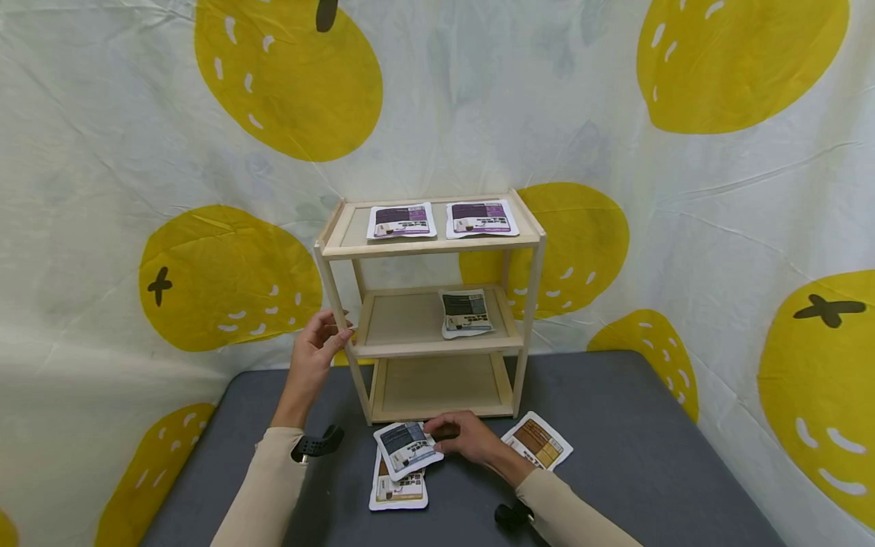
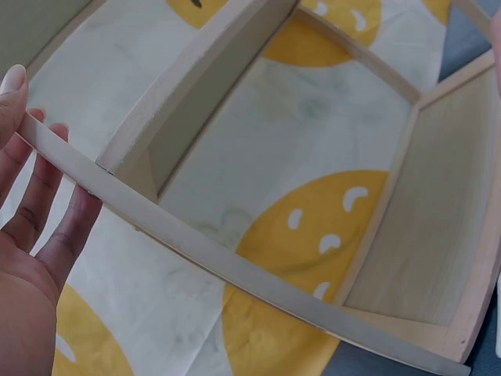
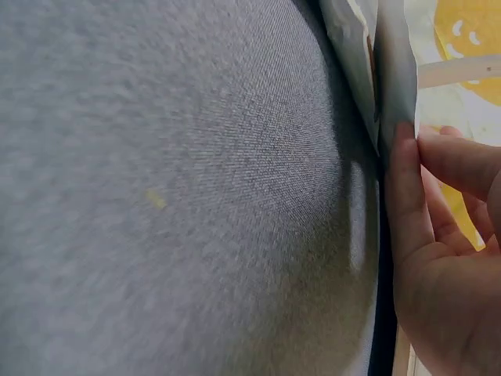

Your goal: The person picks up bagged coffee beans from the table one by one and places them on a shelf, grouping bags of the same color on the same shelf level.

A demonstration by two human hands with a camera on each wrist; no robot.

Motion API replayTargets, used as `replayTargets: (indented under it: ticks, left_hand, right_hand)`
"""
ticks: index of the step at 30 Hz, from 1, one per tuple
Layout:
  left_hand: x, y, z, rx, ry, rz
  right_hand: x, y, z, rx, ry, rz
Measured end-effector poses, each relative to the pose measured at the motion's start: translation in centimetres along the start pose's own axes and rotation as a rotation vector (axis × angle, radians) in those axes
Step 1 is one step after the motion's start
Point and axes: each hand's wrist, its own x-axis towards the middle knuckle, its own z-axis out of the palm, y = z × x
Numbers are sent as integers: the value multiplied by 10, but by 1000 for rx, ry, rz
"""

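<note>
My left hand (image 1: 320, 343) holds the left front post (image 2: 196, 235) of a small three-tier wooden shelf (image 1: 437, 351), thumb on one side and fingers on the other. Low in front of the shelf, my right hand (image 1: 465, 437) pinches the right edge of a flat white pouch with a dark blue label (image 1: 408, 448). That pouch overlaps a brown-labelled pouch (image 1: 399, 492) lying on the grey surface. The right wrist view shows thumb and fingertips (image 3: 405, 145) at the pouch's edge (image 3: 398, 70), seen side-on.
Two purple-labelled pouches (image 1: 402, 221) lie side by side on the top tier. On the middle tier, a green-labelled pouch (image 1: 466, 312) sits toward the right. Another brown-labelled pouch (image 1: 540, 441) is partly behind my right forearm. A lemon-print cloth (image 1: 437, 91) hangs behind the grey table (image 1: 615, 425).
</note>
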Motion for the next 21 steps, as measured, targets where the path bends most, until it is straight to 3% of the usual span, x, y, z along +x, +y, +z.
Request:
replayTargets:
  ticks: [12, 16, 21]
  left_hand:
    - [1, -6, -2, -7, -4, 78]
    - [1, -6, -1, 2, -17, 76]
    - [0, -6, 0, -16, 7, 21]
  right_hand:
    - [-21, -6, -8, 114, -172, 70]
    - [-19, -5, -3, 97, -138, 53]
    - [-12, -3, 6, 44, -68, 38]
